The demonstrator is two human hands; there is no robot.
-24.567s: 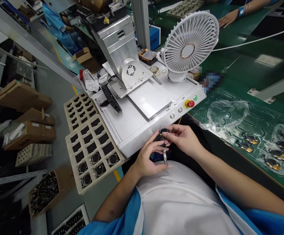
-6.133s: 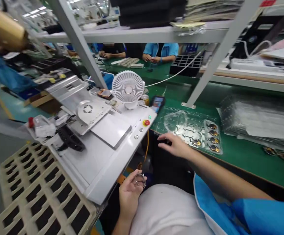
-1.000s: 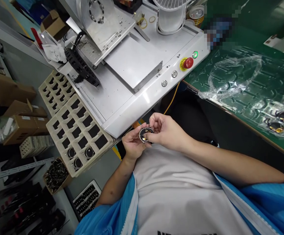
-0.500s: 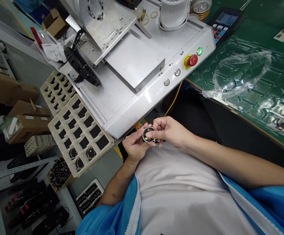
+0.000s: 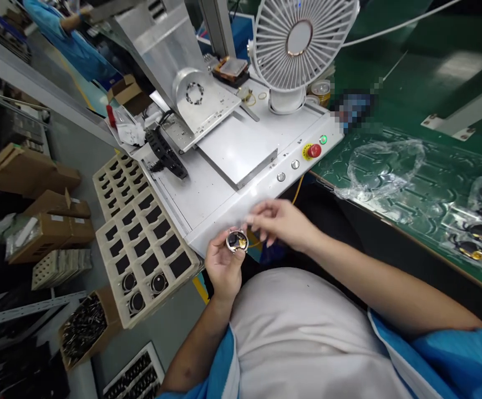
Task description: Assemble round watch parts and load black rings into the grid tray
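Note:
My left hand [image 5: 223,271] is closed on a round silver watch case [image 5: 237,240], gripping it by the rim. Its open face is tilted up toward me, with dark and gold-coloured parts showing inside. My right hand [image 5: 284,224] hovers just to the right of the case, its fingers loosely bent and apart, the fingertips slightly blurred. I see nothing held in it. Left of my hands, a beige tray [image 5: 111,270] has dark-lined pockets, and several similar round watch cases [image 5: 136,302] sit in its near row.
Ahead stands a white machine bench [image 5: 261,194] with a red emergency button [image 5: 314,151] and a metal fixture [image 5: 207,105]. A white fan [image 5: 299,39] is at its back. Clear plastic trays with black-and-gold parts [image 5: 469,249] lie on the green table at right. Another person's blue sleeve [image 5: 70,50] shows far back left.
My right hand has come off the watch case and moved slightly away to the right. The case now rests in my left hand alone. The view has tilted up, bringing in the fan.

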